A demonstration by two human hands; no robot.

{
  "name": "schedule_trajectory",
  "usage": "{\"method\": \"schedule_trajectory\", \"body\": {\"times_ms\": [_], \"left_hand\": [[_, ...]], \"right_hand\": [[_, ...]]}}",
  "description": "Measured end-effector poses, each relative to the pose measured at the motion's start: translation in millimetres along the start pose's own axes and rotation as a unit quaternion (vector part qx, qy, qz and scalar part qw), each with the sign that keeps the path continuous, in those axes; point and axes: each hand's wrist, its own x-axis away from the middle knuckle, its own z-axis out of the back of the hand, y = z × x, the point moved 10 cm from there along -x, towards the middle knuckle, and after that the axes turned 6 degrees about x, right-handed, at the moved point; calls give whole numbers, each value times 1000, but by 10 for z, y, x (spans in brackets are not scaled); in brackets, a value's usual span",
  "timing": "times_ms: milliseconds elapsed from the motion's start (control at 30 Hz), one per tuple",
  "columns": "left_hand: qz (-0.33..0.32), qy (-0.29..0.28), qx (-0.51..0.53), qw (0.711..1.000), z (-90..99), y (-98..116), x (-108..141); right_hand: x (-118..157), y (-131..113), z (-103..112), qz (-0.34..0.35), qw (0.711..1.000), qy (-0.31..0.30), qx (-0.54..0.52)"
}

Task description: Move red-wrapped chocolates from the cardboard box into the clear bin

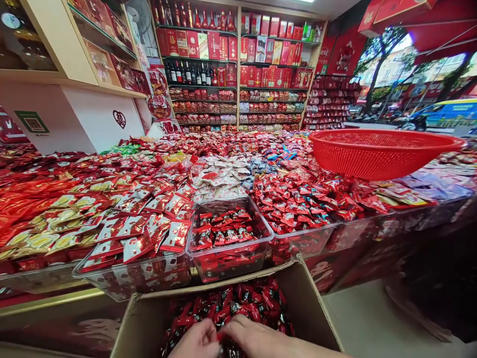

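Both hands are low in the cardboard box (320, 303), among many small red and black wrapped packets (257, 298). My left hand (199, 340) has its fingers curled inward over the packets. My right hand (248, 334) lies close beside it, its fingertips bent down into the packets. Something red shows between the two hands, but what each one holds is hidden and slightly blurred. Just beyond the box sits a clear plastic bin (231, 256) with similar red and black packets laid in it, its inner walls partly bare.
Clear bins heaped with red and white packets (141, 219) and red packets (294, 199) flank the middle bin. A red plastic basket (380, 156) rests on the right heap. Shelves (238, 64) of boxes and bottles stand behind.
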Motion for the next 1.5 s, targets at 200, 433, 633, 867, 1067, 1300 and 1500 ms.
{"method": "schedule_trajectory", "body": {"times_ms": [200,433,633,867,1067,1300,1500], "left_hand": [[-51,38,249,966,-3,633,286],[-178,173,247,937,128,1003,409],[-197,264,181,927,178,1062,496],[-138,279,270,911,425,743,442],[-13,182,303,936,227,502,428],[-35,165,368,915,283,540,618],[-13,206,343,916,500,180,548]], "right_hand": [[79,-140,639,-68,947,206,-237],[24,-6,501,-126,804,244,-528],[145,133,685,-164,830,350,-402],[321,-87,1046,-60,915,349,-192],[440,-932,936,194,934,222,201],[415,-1077,1635,183,878,279,344],[-332,-374,2242,2,883,125,453]]}}
